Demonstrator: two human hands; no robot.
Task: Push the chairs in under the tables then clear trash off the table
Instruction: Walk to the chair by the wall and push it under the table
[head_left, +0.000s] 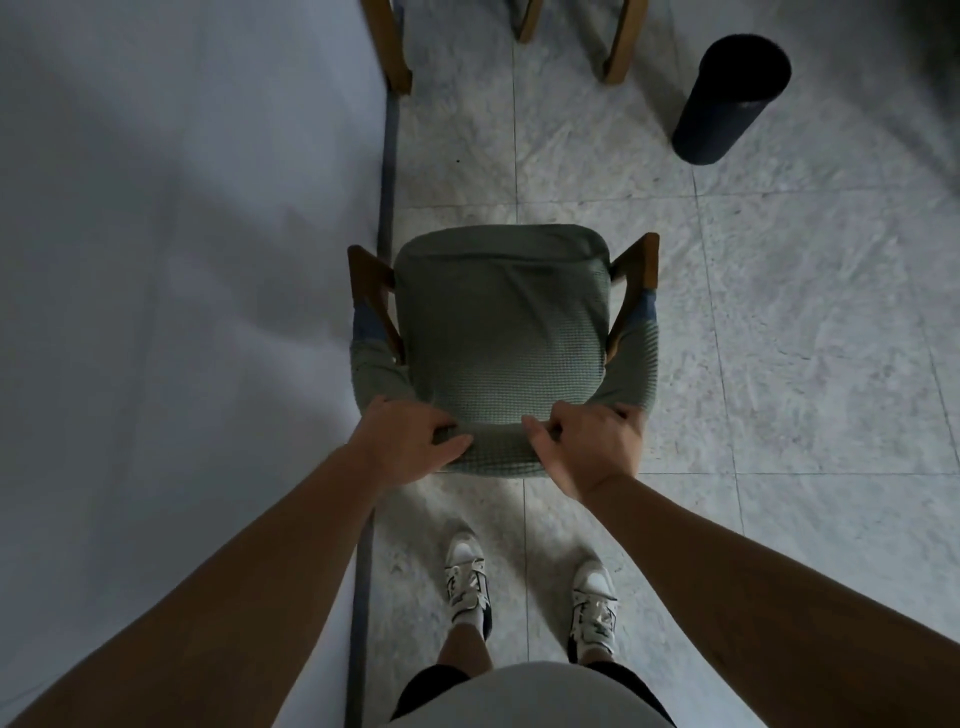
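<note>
A chair (498, 332) with a green waffle-textured cover and brown wooden arms stands in the middle of the view, seen from above and behind. My left hand (410, 441) grips the top of its backrest on the left side. My right hand (587, 447) grips the same backrest top on the right. A white table (182, 260) with a dark edge fills the left side; the chair's left arm sits right at that edge. No trash shows on the visible table surface.
A dark cylindrical bin (730, 98) stands on the tiled floor at the upper right. Wooden legs of another chair (618, 47) show at the top. My feet in white sneakers (530, 597) stand just behind the chair.
</note>
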